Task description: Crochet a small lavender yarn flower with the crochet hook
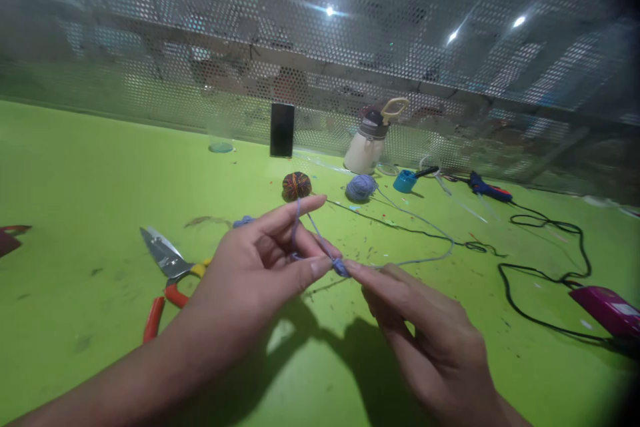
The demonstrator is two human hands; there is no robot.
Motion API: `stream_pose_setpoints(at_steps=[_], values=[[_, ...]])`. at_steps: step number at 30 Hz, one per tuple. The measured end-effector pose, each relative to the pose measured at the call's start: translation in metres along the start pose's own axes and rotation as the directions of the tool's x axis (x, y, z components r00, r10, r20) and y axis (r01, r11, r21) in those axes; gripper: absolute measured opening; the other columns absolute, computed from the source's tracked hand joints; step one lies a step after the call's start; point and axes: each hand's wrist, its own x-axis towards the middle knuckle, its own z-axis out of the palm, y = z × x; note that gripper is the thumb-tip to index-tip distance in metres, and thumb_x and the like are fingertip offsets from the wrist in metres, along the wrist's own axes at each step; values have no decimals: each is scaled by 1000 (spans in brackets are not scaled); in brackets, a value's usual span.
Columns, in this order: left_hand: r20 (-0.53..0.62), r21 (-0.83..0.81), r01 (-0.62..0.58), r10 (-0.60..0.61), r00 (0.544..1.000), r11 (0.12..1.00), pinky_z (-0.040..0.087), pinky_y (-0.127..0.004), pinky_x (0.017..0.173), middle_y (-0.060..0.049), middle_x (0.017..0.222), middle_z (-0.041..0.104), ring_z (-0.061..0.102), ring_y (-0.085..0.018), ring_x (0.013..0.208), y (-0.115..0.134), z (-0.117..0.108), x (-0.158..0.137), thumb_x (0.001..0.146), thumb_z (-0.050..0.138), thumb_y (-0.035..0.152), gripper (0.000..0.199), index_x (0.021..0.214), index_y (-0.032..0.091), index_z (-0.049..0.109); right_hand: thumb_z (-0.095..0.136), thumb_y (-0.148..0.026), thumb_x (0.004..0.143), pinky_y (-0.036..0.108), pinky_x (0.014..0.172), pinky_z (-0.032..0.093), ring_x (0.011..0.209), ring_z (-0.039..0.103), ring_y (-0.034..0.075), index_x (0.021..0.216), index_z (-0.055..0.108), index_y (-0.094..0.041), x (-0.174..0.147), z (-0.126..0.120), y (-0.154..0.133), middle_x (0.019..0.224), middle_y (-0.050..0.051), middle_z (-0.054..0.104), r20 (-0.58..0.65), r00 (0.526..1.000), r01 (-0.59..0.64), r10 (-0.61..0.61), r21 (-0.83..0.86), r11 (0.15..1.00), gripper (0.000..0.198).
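Note:
A small periwinkle-blue piece of yarn work (341, 267) is held up between my two hands, above the table. My left hand (270, 257) pinches its left side between thumb and fingers, and a strand of the same yarn (314, 223) runs over the raised index finger. From the right, my right hand (425, 327) grips the piece at its fingertips; whether a hook lies in those fingers cannot be made out. The blue yarn ball (361, 187) sits further back, its strand curving round to the right hand. Behind my left hand, another bit of blue yarn (244, 221) partly shows.
Scissors (173, 267) with red and yellow handles lie open by my left forearm. A multicoloured yarn ball (297, 186), phone (282, 130), bottle (366, 143) and blue pot (405, 181) stand behind. To the right are a glue gun (490, 187), its black cord and a magenta object (605, 310).

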Motion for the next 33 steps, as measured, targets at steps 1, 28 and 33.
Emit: stream_pose_setpoints(at_steps=[1, 28, 33], values=[[1, -1, -9, 9, 1000, 1000, 55, -21, 78, 5, 73, 69, 67, -12, 81, 0, 0, 0, 75, 79, 17, 58, 129, 23, 59, 47, 0, 87, 26, 59, 50, 80, 65, 18, 128, 62, -19, -1, 0, 0, 73, 3, 60, 4, 1000, 0, 0, -12, 1000, 48], [86, 42, 100, -103, 991, 994, 47, -22, 73, 5, 71, 65, 62, -9, 72, -3, 1, 5, 80, 74, 15, 28, 105, 27, 74, 64, -27, 90, 23, 45, 30, 53, 42, 11, 114, 73, -34, -2, -1, 1, 64, 0, 56, 115, 834, -523, 539, 474, 708, 27], [42, 56, 218, -220, 975, 974, 46, -26, 74, 2, 72, 69, 62, -12, 72, -2, 5, 6, 75, 76, 17, 18, 93, 21, 77, 67, -31, 89, 23, 49, 29, 55, 39, 10, 115, 73, -32, 1, 0, 4, 66, 0, 55, 228, 780, -592, 583, 570, 569, 27]])
